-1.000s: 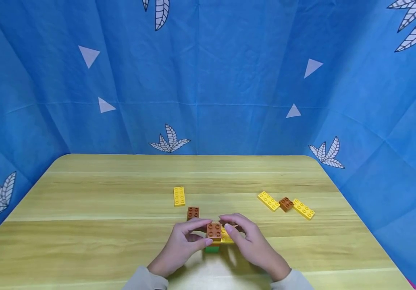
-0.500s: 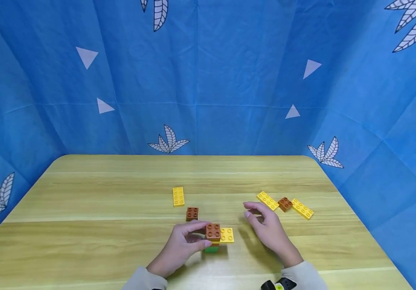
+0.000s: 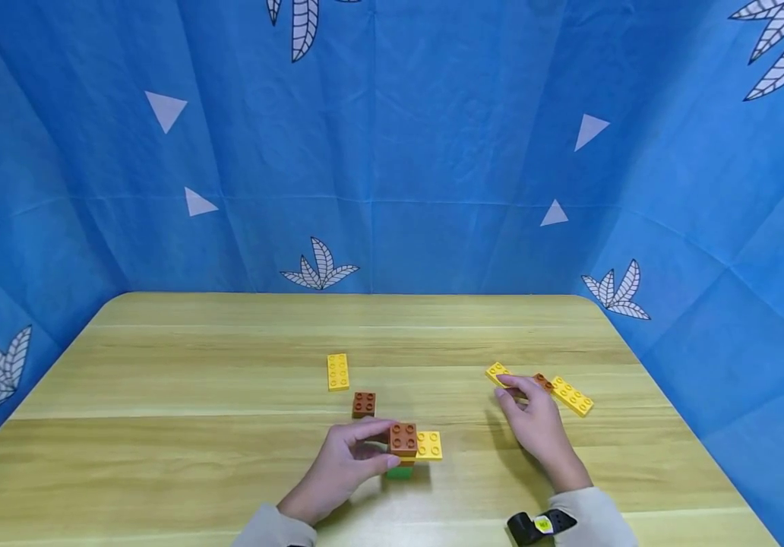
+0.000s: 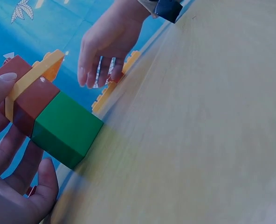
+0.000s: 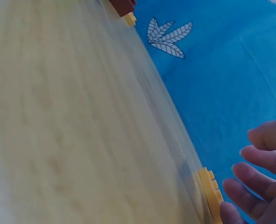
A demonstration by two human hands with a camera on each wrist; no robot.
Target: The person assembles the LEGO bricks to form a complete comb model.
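My left hand grips a small tower of building bricks between thumb and fingers. From the bottom up, the tower has a green brick, a brown brick, a flat yellow brick jutting out to the right, and another brown brick on top. Off to the right, my right hand hovers with loosely bent fingers and nothing in them. It partly covers a yellow brick and a brown brick in the head view. The right wrist view has the fingers beside a yellow brick.
A second yellow brick lies at the right end of that row. Behind the tower are a loose brown brick and, farther back, a yellow brick. Blue patterned cloth hangs around the wooden table.
My right hand has left the tower and moved right and away from me, to the bricks on the right. My left hand has kept its grip on the tower in the same place.
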